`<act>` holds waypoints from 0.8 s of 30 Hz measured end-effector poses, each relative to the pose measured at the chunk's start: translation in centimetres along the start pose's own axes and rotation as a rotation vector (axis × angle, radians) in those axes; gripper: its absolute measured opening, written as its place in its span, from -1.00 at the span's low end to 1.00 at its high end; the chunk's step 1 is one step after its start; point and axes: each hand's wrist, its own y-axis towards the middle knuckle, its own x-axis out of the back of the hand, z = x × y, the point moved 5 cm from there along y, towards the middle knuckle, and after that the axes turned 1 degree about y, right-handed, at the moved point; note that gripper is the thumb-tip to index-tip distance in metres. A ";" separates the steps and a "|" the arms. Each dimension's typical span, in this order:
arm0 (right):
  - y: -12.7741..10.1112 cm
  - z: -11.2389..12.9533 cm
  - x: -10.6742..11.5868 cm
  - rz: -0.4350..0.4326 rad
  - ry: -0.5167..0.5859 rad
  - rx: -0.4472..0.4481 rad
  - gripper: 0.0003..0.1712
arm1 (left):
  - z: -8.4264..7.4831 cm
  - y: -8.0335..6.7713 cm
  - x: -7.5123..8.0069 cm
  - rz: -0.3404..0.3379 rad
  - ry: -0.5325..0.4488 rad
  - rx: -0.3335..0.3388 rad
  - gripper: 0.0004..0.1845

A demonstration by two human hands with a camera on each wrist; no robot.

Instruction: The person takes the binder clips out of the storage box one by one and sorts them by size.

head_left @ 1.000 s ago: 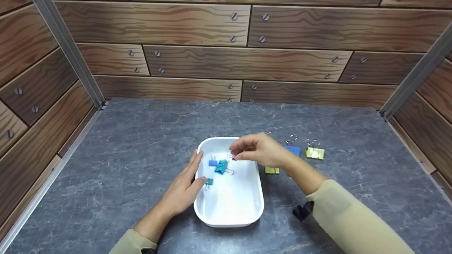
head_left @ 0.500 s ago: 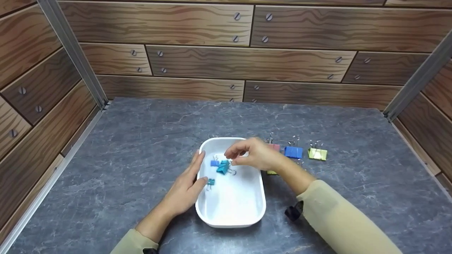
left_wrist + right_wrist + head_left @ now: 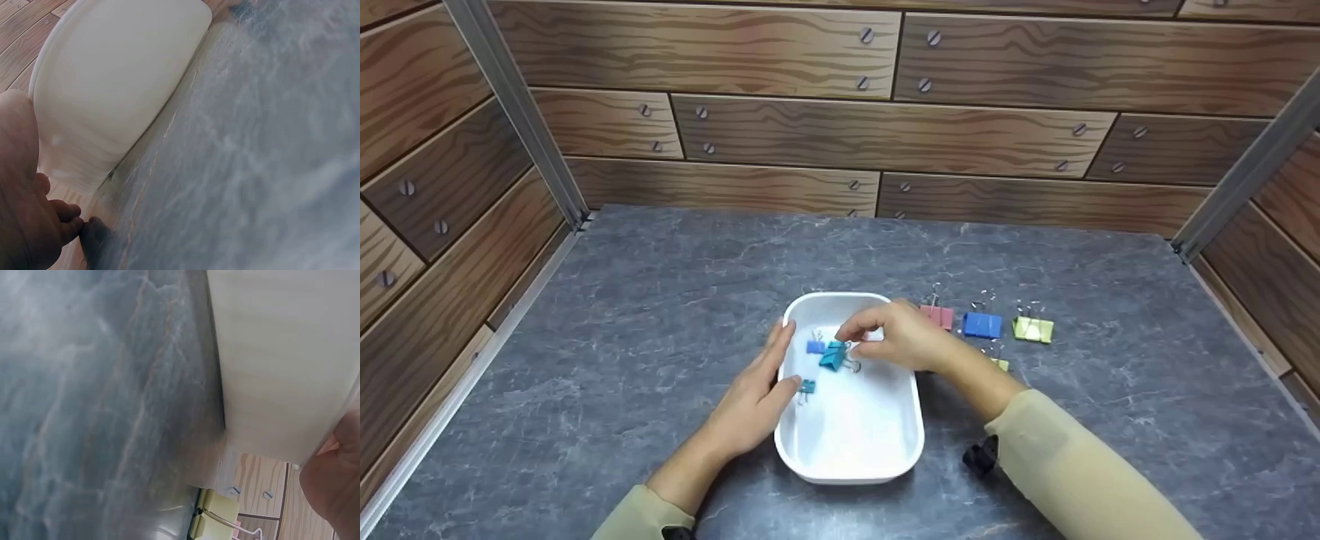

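Note:
A white plastic tray stands on the dark table. My left hand holds its left side, with thumb and fingertips at the rim. Over the tray's far right part, my right hand has its thumb and index finger close together, beside the large teal binder clip. Whether anything is pinched there is hidden. A small blue binder clip lies left of the teal one, and a small teal binder clip lies near my left thumb. In the right wrist view, the tray wall hides the fingertips.
On the table right of the tray lie a pink binder clip, a blue binder clip and a yellow-green binder clip. Another yellow-green clip is partly behind my right forearm. Wood-patterned walls enclose the table.
My right hand has moved slightly left and nearer in the tray. The small red clip seen at its fingertips one second ago is now out of sight. The left hand keeps its hold.

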 end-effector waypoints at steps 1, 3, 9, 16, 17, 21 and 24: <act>0.0 0.0 -0.1 0.000 -0.006 0.003 -0.75 | 0.0 0.0 0.0 0.000 0.000 0.000 -0.23; 0.0 0.0 -0.2 -0.002 -0.013 0.004 -0.75 | 0.0 0.0 0.0 -0.004 0.001 -0.009 -0.23; 0.0 0.1 -0.2 -0.016 -0.021 0.008 -0.76 | 0.0 0.0 0.0 -0.003 -0.004 -0.015 -0.23; -0.1 0.2 -0.3 -0.007 -0.046 -0.017 -0.77 | 0.0 0.1 -0.1 -0.001 0.002 -0.007 -0.24; -0.1 0.2 -0.3 -0.004 -0.054 -0.022 -0.77 | 0.0 0.1 -0.1 -0.003 0.004 -0.010 -0.24; 0.1 0.2 -0.4 0.007 -0.088 -0.020 -0.80 | 0.1 0.2 -0.1 -0.006 0.008 -0.012 -0.24; 0.1 0.2 -0.4 0.015 -0.098 -0.016 -0.81 | 0.2 0.1 -0.1 -0.007 0.009 -0.013 -0.24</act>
